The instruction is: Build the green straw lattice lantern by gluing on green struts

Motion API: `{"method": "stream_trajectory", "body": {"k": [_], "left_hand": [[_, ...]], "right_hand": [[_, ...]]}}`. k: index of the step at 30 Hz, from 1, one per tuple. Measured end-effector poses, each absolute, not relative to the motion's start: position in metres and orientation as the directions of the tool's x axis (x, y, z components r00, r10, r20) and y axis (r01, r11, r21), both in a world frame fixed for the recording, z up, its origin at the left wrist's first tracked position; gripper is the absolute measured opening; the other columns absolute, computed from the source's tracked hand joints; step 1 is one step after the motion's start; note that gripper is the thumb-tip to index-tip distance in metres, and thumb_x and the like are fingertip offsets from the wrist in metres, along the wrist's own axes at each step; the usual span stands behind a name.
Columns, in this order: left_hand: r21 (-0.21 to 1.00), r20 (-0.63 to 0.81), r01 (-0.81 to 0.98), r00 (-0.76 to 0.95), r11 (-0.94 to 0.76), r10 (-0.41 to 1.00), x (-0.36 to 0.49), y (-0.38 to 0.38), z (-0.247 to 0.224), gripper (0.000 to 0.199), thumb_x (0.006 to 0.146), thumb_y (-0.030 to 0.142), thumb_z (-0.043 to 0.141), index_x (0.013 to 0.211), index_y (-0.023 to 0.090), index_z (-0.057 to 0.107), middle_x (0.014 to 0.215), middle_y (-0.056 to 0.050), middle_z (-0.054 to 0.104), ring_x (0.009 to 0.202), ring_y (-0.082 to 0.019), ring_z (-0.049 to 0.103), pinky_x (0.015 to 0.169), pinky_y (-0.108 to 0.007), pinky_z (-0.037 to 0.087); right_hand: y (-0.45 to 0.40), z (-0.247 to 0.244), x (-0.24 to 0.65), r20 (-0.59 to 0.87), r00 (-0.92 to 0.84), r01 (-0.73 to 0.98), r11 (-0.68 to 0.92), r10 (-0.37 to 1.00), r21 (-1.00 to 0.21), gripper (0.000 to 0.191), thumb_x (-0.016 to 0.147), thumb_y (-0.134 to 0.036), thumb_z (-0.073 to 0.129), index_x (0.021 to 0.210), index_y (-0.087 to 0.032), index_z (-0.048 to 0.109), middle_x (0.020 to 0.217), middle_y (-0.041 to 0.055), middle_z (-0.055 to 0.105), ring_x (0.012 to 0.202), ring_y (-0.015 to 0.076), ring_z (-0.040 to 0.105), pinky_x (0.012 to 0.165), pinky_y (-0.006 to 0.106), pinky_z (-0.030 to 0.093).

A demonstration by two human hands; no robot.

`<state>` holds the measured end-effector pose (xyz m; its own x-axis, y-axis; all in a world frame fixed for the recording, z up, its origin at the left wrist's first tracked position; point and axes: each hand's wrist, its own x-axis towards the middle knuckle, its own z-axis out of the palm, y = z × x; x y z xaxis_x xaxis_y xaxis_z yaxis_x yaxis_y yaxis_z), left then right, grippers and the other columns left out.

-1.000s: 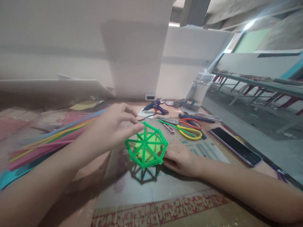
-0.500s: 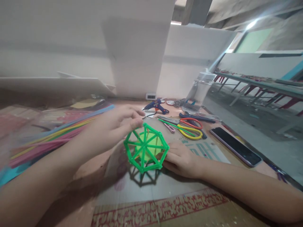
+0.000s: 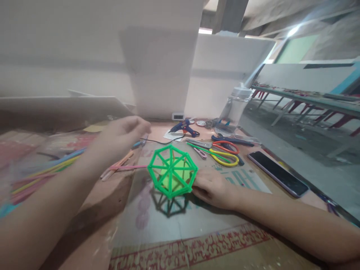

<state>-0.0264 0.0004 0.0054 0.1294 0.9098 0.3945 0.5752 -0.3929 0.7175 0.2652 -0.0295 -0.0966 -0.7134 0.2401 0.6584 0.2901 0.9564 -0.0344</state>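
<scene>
A green wheel-like frame [image 3: 171, 167] of fuzzy craft sticks, with spokes meeting at a hub, is raised over the cardboard sheet [image 3: 157, 232]. Behind its spokes shows a yellow-green disc [image 3: 177, 183], joined by thin sticks that are partly hidden. My right hand [image 3: 212, 187] is closed at the right rim of this frame, its fingertips hidden behind it. Apart from the frame, my left hand [image 3: 131, 131] is up at the left, blurred by motion; I cannot make out its fingers or anything in them. Pink fuzzy sticks [image 3: 128, 167] lie beneath it.
A blue glue gun [image 3: 184, 127] lies at the back. Right of it are scissors [image 3: 225, 157], pliers [image 3: 234, 140], a pink cutter [image 3: 200, 152], a clear bottle [image 3: 233, 108] and a phone [image 3: 278, 173]. Bundled coloured sticks [image 3: 53, 168] lie at the left.
My left hand has left the top rim of the green frame and moved up and left. My right hand stays at the frame, which has tilted slightly.
</scene>
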Motion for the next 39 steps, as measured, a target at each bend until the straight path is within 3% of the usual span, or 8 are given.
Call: {"method": "stream_trajectory", "body": {"k": [3,7,13,23,27,31,35,39], "left_hand": [[0.645,0.368,0.609,0.284,-0.462,0.886,-0.021,-0.002,0.002,0.036,0.094,0.055,0.062,0.101,0.023,0.076,0.101,-0.002,0.077,0.093,-0.022,0.067,0.079,-0.030,0.048],[0.519,0.389,0.638,0.417,-0.569,0.822,-0.012,-0.014,0.005,0.042,0.096,0.057,0.056,0.090,0.023,0.080,0.086,-0.002,0.075,0.080,-0.020,0.064,0.072,-0.030,0.045],[0.376,0.449,0.722,0.407,-0.581,0.796,-0.003,-0.026,0.003,0.038,0.089,0.059,0.064,0.093,0.024,0.079,0.078,-0.001,0.068,0.074,-0.018,0.057,0.066,-0.029,0.038],[0.366,0.476,0.695,0.432,-0.619,0.766,-0.003,-0.024,0.004,0.033,0.097,0.044,0.054,0.080,0.021,0.071,0.073,-0.001,0.065,0.068,-0.018,0.054,0.063,-0.029,0.036],[0.493,0.489,0.619,0.384,-0.611,0.783,-0.005,-0.024,0.007,0.036,0.102,0.044,0.048,0.077,0.020,0.061,0.070,0.001,0.060,0.065,-0.016,0.052,0.060,-0.028,0.036],[0.585,0.465,0.549,0.376,-0.597,0.802,-0.010,-0.022,0.006,0.037,0.102,0.048,0.051,0.084,0.021,0.068,0.074,0.002,0.066,0.068,-0.015,0.056,0.061,-0.025,0.038],[0.488,0.506,0.579,0.422,-0.653,0.752,-0.011,-0.017,0.006,0.021,0.096,0.040,0.064,0.090,0.023,0.076,0.086,0.001,0.076,0.074,-0.015,0.063,0.068,-0.025,0.044],[0.332,0.555,0.557,0.536,-0.761,0.636,-0.013,-0.016,0.007,0.023,0.098,0.034,0.058,0.103,0.027,0.080,0.100,-0.002,0.077,0.093,-0.018,0.068,0.081,-0.027,0.047]], "right_hand": [[-0.033,-0.093,0.264,0.649,-0.741,0.248,0.968,0.174,0.024,0.015,0.108,-0.020,0.047,0.111,-0.016,0.061,0.075,0.0049,0.073,0.067,0.0159,0.065,0.064,0.027,0.049],[-0.035,-0.092,0.263,0.635,-0.758,0.238,0.970,0.149,0.056,0.015,0.106,-0.020,0.050,0.115,-0.015,0.061,0.073,0.0045,0.072,0.064,0.0170,0.064,0.061,0.029,0.046],[-0.035,-0.093,0.264,0.656,-0.744,0.229,0.971,0.130,0.067,0.014,0.105,-0.019,0.052,0.116,-0.015,0.061,0.075,0.0039,0.072,0.065,0.0169,0.064,0.062,0.029,0.046],[-0.034,-0.094,0.263,0.659,-0.731,0.247,0.969,0.177,0.014,0.015,0.108,-0.021,0.046,0.105,-0.018,0.060,0.076,0.0059,0.071,0.067,0.0170,0.065,0.062,0.027,0.049],[-0.034,-0.095,0.263,0.670,-0.720,0.232,0.973,0.180,-0.013,0.013,0.107,-0.020,0.048,0.106,-0.017,0.061,0.078,0.0064,0.072,0.069,0.0165,0.066,0.064,0.026,0.049],[-0.033,-0.096,0.263,0.665,-0.723,0.226,0.974,0.186,-0.027,0.011,0.106,-0.018,0.050,0.108,-0.017,0.061,0.079,0.0058,0.073,0.070,0.0157,0.067,0.066,0.026,0.051],[-0.033,-0.095,0.263,0.671,-0.717,0.251,0.968,0.188,-0.003,0.013,0.107,-0.019,0.048,0.107,-0.018,0.061,0.077,0.0043,0.072,0.069,0.0149,0.066,0.066,0.026,0.052],[-0.033,-0.094,0.263,0.669,-0.720,0.245,0.970,0.184,-0.003,0.014,0.108,-0.020,0.047,0.107,-0.017,0.061,0.076,0.0043,0.073,0.068,0.0154,0.066,0.066,0.026,0.052]]}}
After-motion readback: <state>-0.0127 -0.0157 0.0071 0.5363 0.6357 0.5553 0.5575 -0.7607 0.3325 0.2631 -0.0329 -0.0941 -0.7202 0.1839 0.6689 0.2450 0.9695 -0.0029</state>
